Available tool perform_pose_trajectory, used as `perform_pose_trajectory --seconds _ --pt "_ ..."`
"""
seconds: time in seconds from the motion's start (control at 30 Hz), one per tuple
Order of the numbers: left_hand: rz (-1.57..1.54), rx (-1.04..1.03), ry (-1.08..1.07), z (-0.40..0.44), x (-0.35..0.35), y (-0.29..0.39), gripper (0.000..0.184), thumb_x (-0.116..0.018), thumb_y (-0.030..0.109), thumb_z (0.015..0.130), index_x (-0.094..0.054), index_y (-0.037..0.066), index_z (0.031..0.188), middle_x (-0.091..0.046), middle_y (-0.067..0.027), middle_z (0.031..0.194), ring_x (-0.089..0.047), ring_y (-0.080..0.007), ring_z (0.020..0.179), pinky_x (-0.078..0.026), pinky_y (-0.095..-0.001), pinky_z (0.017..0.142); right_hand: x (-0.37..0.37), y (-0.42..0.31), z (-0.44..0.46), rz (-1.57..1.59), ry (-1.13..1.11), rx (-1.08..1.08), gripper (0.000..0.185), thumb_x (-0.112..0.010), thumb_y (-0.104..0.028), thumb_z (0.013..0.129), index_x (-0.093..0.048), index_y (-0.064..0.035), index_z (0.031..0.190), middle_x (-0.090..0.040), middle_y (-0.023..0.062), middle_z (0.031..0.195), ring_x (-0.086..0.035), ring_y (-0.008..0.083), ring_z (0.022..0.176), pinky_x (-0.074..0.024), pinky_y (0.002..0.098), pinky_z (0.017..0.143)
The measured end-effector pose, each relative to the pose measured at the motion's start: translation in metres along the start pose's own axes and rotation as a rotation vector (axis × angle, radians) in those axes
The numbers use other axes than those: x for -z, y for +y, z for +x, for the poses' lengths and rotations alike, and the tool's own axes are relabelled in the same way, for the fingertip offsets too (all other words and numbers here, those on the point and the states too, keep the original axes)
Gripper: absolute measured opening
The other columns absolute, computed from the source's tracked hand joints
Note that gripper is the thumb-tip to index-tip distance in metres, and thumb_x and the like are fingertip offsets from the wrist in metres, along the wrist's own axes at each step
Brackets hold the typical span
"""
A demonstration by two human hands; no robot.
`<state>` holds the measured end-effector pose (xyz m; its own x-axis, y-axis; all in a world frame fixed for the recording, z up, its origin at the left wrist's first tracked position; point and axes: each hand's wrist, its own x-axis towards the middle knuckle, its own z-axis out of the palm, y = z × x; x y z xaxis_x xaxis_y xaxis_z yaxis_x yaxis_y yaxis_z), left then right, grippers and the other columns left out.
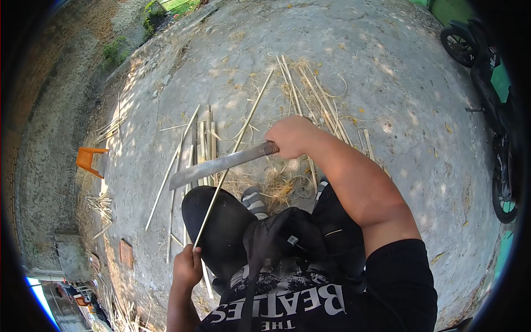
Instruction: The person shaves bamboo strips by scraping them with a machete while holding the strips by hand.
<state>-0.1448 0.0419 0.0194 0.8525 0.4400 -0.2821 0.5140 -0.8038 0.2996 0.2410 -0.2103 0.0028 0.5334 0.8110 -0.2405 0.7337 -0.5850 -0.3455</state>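
Note:
My right hand (292, 136) is closed round the handle of a machete (215, 167), its broad grey blade pointing left above my lap. A long, thin bamboo strip (251, 112) slants from my lap out over the ground. Its near end is in my left hand (188, 268), gripped between thumb and fingers beside my knee (202, 207). Midway along, the blade crosses over the strip; whether they touch I cannot tell. Pale cut bamboo pieces (208, 141) lie on the ground left of the strip, partly hidden by the blade.
More long strips (323, 105) lie ahead among curly shavings (276, 185). An orange plastic stool (88, 160) stands at the left, near a brick (126, 253) and a brick wall (41, 72). A black motorcycle (492, 110) is parked at the right edge of the concrete ground (426, 166).

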Motion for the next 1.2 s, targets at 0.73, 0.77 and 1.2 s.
perform_pose_trajectory --seconds 0.73,0.77,1.2 --pt "-0.012 -0.034 0.088 -0.011 0.006 -0.029 0.040 -0.049 0.030 0.109 -0.053 0.000 0.083 -0.058 -0.0262 0.066 -0.058 -0.0515 0.064 -0.042 -0.0536 0.056 0.005 0.044 0.007 0.016 0.072 -0.266 0.024 -0.069 -0.016 0.082 -0.074 -0.0151 0.106 -0.074 0.0100 0.102 -0.072 0.0320 0.099 -0.0569 0.0478 0.084" --pt "-0.013 -0.050 0.090 -0.011 0.007 -0.024 0.039 -0.050 0.029 0.109 -0.053 0.000 0.082 -0.058 -0.0261 0.065 -0.058 -0.0515 0.063 -0.041 -0.0537 0.055 0.003 0.050 0.006 0.009 0.055 -0.292 0.024 -0.069 -0.016 0.083 -0.074 -0.0148 0.106 -0.074 0.0104 0.103 -0.072 0.0320 0.099 -0.0568 0.0480 0.084" --pt "-0.027 -0.064 0.077 0.006 -0.001 -0.011 0.042 -0.047 0.033 0.110 -0.055 0.000 0.085 -0.060 -0.0269 0.068 -0.059 -0.0522 0.066 -0.042 -0.0562 0.058 -0.002 -0.010 -0.005 -0.002 -0.006 0.057 0.020 -0.075 -0.028 0.083 -0.072 -0.0135 0.097 -0.073 0.0117 0.092 -0.071 0.0347 0.093 -0.0554 0.0493 0.079"
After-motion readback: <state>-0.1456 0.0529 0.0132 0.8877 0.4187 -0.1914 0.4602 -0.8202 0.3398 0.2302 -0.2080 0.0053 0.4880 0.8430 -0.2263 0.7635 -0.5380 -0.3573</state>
